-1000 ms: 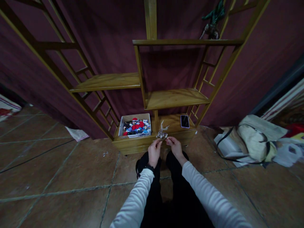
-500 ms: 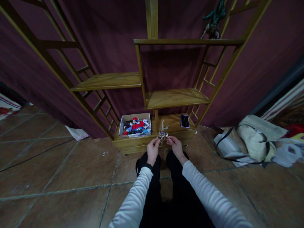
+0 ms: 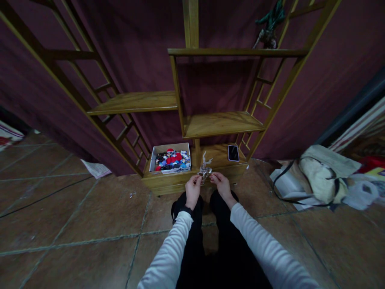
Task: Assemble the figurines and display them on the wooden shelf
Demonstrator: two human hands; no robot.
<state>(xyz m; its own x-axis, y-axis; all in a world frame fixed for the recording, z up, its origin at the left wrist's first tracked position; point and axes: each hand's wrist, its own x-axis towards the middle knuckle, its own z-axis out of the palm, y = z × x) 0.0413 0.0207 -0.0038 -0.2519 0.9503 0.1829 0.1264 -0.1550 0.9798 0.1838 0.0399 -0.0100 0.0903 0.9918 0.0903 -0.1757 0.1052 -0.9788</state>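
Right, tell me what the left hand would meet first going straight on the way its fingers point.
The clear antlered figurine that the left hand is holding; past that, probably the base of the wooden shelf unit, though depth is unclear.

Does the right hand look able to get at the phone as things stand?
Likely yes: the phone lies forward of the right hand and nothing visible blocks the way, though it may first need to release the clear figurine.

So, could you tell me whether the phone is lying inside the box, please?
No, the phone lies on the wooden cabinet, to the right of the box and apart from it.
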